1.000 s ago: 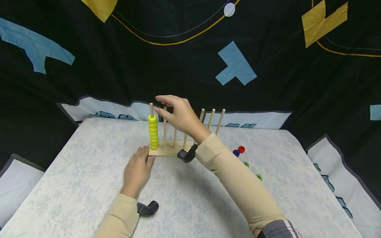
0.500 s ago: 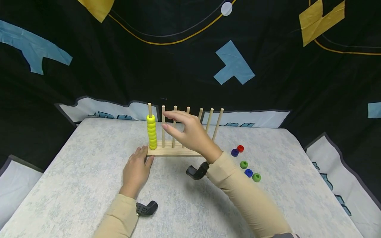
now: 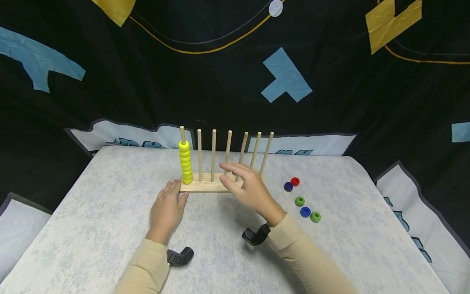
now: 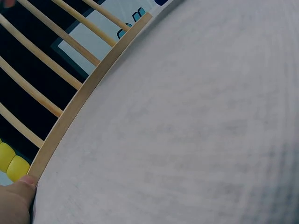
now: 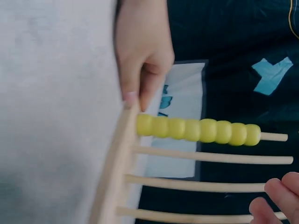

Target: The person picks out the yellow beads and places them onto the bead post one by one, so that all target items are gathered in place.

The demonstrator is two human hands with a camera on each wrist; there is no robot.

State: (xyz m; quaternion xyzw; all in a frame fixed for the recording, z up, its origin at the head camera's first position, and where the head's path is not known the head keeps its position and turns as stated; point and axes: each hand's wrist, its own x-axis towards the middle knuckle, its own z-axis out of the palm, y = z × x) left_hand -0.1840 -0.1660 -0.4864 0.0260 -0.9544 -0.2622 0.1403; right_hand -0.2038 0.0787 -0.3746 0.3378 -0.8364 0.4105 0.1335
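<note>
A wooden peg rack (image 3: 205, 186) with several upright pegs stands on the table. Yellow beads (image 3: 185, 163) are stacked on its leftmost peg, and the peg's top shows bare above them. My left hand (image 3: 166, 214) holds the base's left end; in the right wrist view the thumb (image 5: 130, 96) lies on one side of the base and a finger on the other. My right hand (image 3: 253, 192) hovers in front of the rack's right half with thumb and fingers apart, nothing between them. It hides part of the base and some lower pegs.
Right of the rack lie loose beads on the pale table (image 3: 110, 228): a red bead (image 3: 295, 181), a dark blue bead (image 3: 288, 186), a blue bead (image 3: 305, 211) and two green beads, one nearer the front (image 3: 315, 217). A black cloth (image 3: 165, 90) hangs behind.
My right hand has moved from beside the top of the yellow-bead peg down and right, toward me. The loose beads have come fully into sight. My left hand stays put.
</note>
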